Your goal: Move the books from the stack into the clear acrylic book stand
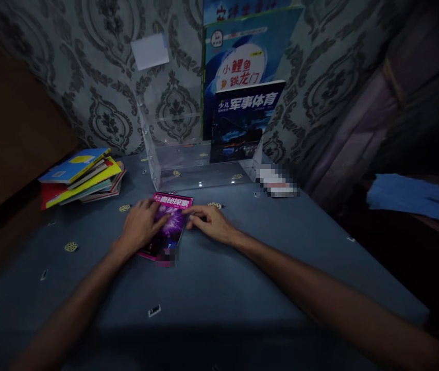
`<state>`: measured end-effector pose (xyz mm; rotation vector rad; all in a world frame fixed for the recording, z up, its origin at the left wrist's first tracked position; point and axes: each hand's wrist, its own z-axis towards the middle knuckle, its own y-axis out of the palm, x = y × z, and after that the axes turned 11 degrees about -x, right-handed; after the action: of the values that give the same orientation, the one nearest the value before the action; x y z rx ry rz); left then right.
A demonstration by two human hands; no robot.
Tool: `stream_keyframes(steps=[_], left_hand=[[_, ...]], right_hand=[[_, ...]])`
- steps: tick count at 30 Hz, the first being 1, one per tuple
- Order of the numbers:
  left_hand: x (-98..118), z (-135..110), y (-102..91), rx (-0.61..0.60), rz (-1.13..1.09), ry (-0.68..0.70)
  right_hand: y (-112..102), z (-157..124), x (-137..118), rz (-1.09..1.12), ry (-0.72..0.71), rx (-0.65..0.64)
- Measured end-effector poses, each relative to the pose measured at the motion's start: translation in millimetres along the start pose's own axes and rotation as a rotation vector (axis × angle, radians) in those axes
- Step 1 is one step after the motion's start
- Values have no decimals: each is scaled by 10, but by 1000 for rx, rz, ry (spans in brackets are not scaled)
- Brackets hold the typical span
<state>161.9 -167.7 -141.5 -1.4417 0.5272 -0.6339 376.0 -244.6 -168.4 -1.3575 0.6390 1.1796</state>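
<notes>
Pressing a book flat with both hands

Pressing down on the purple book (170,224), your left hand (141,225) lies spread and flat across its cover, fingers pointing toward the far edge. Your right hand (210,222) sits at the book's right edge, fingers loosely curled with the tips touching the side of the cover; whether they pinch the edge or merely rest against it cannot be told in this dim light.

The book lies flat on the surface (242,268), just in front of the clear stand (153,154), which already holds two upright books: a dark one (242,121) in front of a taller blue one (248,51). A stack of books (82,178) sits well apart to your left.

To handle it cleanly, I would judge that your right fingertips need to get under the edge before you lift, while your left palm eases off so the cover is free to rise. Keep the book level and clear of the stand's front lip. Small paper scraps lie scattered near the book; avoid dragging it over them.
</notes>
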Motion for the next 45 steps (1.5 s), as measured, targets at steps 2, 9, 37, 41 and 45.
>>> stream_keyframes(steps=[2,9,37,41,45], left_hand=[[236,-122,-32,-27,-11,31],[658,-258,-135,-174,147,-32],[804,-353,-242,-284,191,-84],[435,-263,-258,-231,150,-157],[46,-156,-170,-184,97,-248]], right_hand=[[-44,27,48,-47,49,127],[-148,75,137,-92,89,316],[-47,54,214,-453,56,46],[-44,36,187,-534,75,24],[-34,22,147,-591,73,10]])
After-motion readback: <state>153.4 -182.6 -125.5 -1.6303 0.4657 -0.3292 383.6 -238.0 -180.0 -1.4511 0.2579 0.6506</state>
